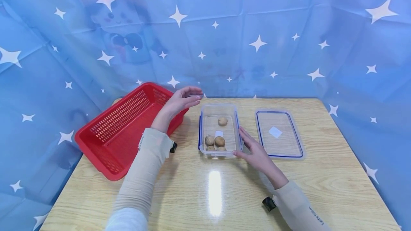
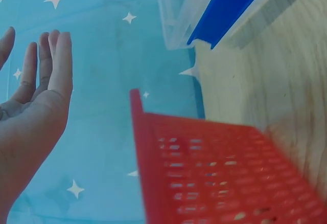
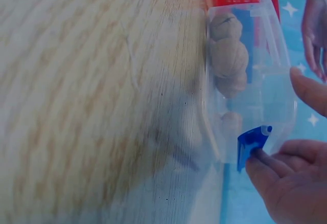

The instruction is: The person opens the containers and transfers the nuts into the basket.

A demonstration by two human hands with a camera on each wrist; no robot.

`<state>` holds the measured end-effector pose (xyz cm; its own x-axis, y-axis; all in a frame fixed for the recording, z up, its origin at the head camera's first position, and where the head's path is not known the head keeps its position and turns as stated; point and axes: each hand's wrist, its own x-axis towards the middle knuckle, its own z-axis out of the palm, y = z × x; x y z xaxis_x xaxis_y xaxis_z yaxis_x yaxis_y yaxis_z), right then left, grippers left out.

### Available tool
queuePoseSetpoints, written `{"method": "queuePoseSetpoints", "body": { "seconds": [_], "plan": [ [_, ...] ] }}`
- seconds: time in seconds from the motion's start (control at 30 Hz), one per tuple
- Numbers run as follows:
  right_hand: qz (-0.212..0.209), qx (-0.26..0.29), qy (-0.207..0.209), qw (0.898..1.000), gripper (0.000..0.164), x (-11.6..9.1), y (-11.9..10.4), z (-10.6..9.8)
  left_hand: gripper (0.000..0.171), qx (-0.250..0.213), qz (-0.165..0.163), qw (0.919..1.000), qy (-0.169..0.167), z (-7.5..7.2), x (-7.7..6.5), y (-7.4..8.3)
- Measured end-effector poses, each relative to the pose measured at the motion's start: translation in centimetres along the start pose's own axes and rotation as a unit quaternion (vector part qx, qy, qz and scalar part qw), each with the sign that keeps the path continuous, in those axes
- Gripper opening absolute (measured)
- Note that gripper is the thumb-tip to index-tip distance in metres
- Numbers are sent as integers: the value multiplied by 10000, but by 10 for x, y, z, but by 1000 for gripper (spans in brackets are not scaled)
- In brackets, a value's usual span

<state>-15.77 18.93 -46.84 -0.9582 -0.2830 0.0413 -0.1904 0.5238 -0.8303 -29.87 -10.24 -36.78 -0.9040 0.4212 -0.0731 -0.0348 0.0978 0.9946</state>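
My right hand (image 1: 257, 154) touches a clear plastic box (image 1: 219, 109) at its near right corner, thumb by the front rim and fingers along the right side. In the right wrist view, fingertips (image 3: 260, 170) meet the box's blue side clip (image 3: 251, 141). Several walnuts (image 1: 219, 141) lie in the near part of the box, and another walnut (image 1: 222, 121) sits farther back. Nothing is in my left hand (image 1: 179, 103), which hovers over the right end of a red plastic basket (image 1: 117, 117), fingers extended toward the box. The left wrist view shows its fingers spread a little.
Right of the box, a clear lid (image 1: 280, 134) with a blue seal lies flat on the wooden table (image 1: 189, 195). The basket stands at an angle on the left. A blue star-patterned curtain (image 1: 224, 70) hangs behind the table's far edge and along its sides.
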Motion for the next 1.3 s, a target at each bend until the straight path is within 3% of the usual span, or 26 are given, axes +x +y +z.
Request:
{"method": "queuePoseSetpoints", "body": {
  "seconds": [0.43,0.77,0.9,1.07,1.3],
  "plan": [
    [-5,31,-3,10000,87,0,-1,0,41,-124,-86,9999,-68,23,12,-24],
    [-12,15,6,10000,87,0,-2,0,41,594,-70,9981,-115,44,17,-44],
    [-33,43,14,10000,86,1,-1,0,45,437,-37,9989,-189,55,22,-51],
    [-37,70,-1,10000,87,1,0,0,62,-74,-259,9994,-218,70,27,-57],
    [-32,105,-8,9999,87,1,0,0,75,210,-809,9965,29,87,30,-65]
  ]
}}
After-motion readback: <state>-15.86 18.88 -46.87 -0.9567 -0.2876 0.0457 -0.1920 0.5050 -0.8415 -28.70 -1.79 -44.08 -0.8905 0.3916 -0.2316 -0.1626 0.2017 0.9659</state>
